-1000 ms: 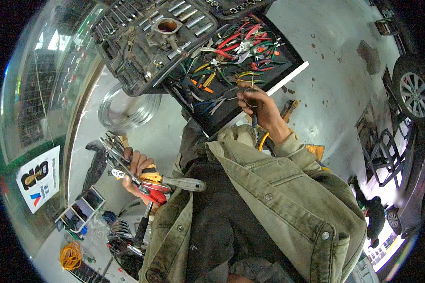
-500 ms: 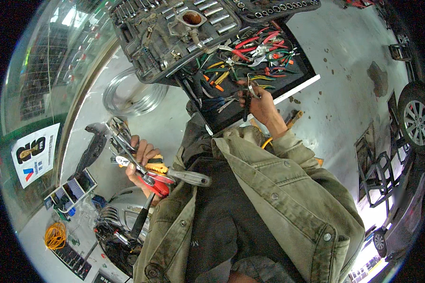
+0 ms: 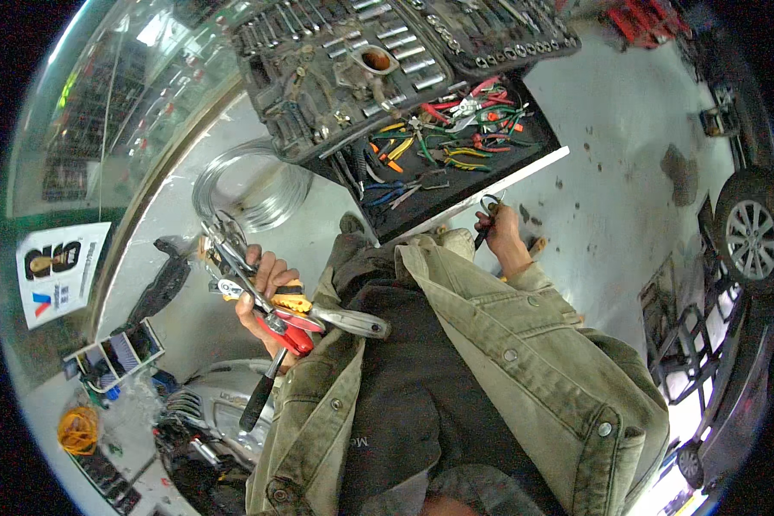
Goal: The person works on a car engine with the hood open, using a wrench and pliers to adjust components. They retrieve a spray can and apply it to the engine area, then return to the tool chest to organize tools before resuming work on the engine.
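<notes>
My left hand (image 3: 269, 277) is closed round a bundle of hand tools on the left. In the bundle are a ratchet with a long black grip (image 3: 258, 402), a red-handled tool (image 3: 294, 334), a yellow-handled tool (image 3: 291, 298) and a grey handle (image 3: 350, 322). My right hand (image 3: 503, 234) grips a dark hand tool (image 3: 490, 206) with a curved, shiny upper part; its exact kind is unclear. That hand is just in front of the white edge of an open drawer (image 3: 525, 169). Several pliers (image 3: 469, 155) with red, yellow, green and blue handles lie in the drawer.
Above the drawer lies an open socket set case (image 3: 318, 95) with a rusty metal part (image 3: 374, 60) on it. Coiled clear tubing (image 3: 249, 185) rests on the floor at left. A car wheel (image 3: 748, 228) stands at right, and an engine (image 3: 224, 408) lies lower left.
My right hand has drawn back from inside the drawer, over its front edge, with the dark tool in it. My left hand still holds the bundle. The view has shifted slightly.
</notes>
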The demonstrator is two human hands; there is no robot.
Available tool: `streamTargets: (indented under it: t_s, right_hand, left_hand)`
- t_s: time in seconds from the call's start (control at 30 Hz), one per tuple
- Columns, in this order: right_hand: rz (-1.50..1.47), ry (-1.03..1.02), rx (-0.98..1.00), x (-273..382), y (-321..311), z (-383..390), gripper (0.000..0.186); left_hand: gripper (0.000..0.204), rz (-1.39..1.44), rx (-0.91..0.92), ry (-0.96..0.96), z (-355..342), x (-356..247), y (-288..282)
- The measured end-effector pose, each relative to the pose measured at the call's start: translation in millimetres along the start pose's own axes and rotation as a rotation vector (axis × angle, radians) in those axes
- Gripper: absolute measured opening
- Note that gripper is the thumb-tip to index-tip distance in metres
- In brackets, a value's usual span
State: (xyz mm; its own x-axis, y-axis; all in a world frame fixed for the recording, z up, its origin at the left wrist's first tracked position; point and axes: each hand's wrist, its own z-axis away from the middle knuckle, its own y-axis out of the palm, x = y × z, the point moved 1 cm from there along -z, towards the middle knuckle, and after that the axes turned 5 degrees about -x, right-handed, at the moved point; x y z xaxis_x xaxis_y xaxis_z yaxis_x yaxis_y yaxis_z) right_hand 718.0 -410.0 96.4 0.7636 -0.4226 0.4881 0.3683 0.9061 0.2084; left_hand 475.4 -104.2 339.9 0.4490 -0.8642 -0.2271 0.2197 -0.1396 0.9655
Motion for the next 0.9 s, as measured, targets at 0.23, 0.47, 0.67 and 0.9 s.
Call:
streamTargets:
  t_s: [0.23,0.47,0.67,0.9]
  right_hand:
    - [-0.159,0.071,0.349,28,66,-20,0.022]
    - [-0.323,0.082,0.586,2,151,-4,0.024]
    - [-0.553,0.425,0.564,-1,237,-28,0.02]
    - [-0.604,0.293,0.657,1,244,-35,0.023]
  left_hand:
    - [0.045,-0.066,0.024,0.109,31,-13,23]
    - [0.048,-0.123,-0.06,0.037,25,-16,22]
    - [0.048,-0.117,-0.108,-0.02,30,-11,9]
    - [0.046,-0.07,-0.191,0.054,50,-8,5]
